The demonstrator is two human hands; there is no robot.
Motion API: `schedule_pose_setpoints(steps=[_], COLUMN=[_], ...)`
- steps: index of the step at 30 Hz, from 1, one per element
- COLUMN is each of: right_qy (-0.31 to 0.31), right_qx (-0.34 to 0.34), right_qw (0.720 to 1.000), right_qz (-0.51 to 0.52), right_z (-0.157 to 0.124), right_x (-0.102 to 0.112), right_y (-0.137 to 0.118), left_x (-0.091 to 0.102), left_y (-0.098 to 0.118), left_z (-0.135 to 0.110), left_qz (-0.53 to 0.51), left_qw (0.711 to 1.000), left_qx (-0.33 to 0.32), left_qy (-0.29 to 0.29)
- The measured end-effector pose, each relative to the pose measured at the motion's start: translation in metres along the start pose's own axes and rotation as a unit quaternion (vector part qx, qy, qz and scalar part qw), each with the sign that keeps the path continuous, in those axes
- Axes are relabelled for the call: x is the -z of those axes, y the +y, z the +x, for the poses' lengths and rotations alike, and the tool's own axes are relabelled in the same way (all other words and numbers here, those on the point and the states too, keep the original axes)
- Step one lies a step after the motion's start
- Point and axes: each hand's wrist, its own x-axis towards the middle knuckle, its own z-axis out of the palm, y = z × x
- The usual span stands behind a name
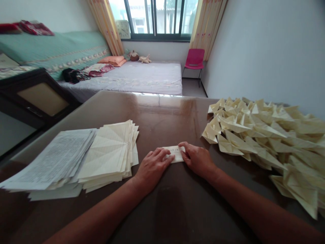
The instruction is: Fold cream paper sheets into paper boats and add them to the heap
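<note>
A small folded piece of cream paper [174, 153] with faint print lies on the table in front of me. My left hand [154, 166] grips its left end, fingers bent over the top and thumb stretched along the lower part. At the right end, my right hand [198, 159] pinches the paper between thumb and forefinger. Both hands rest low against the tabletop, and their fingertips cover parts of the paper. To the left of my left hand is a stack of creased cream sheets [109, 145].
Printed sheets [61, 156] lie left of the creased stack. A large heap of folded cream paper boats [264, 128] covers the right side of the brown table [157, 122]. Beyond stand a bed [152, 76] and a pink chair [195, 60]; a dark cabinet [33, 98] is at left.
</note>
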Motion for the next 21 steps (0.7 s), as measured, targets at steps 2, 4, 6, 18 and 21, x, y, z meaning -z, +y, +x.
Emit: schedule_pose_setpoints(steps=[2,4,6,18,21], right_qy=[0.002,0.003,0.007,0.077,0.053], right_qx=[0.003,0.007,0.011,0.158,0.238], right_qw=[1.0,1.0,1.0,0.981,0.966], right_qz=[-0.002,-0.002,0.002,-0.086,-0.084], right_z=[-0.001,-0.001,-0.002,-0.015,-0.029], right_x=[0.0,-0.001,-0.002,0.008,0.008], right_y=[-0.001,-0.002,-0.002,-0.011,-0.021], left_x=[0.0,0.003,0.006,0.011,0.011], left_y=[0.002,0.005,0.009,0.015,0.015], left_z=[-0.003,-0.006,-0.01,-0.014,-0.014], left_qz=[0.013,0.036,0.058,0.074,0.065], left_qw=[0.999,0.998,0.996,0.994,0.995], left_qx=[-0.026,-0.035,-0.039,-0.03,-0.028], left_qy=[-0.015,-0.036,-0.05,-0.073,-0.071])
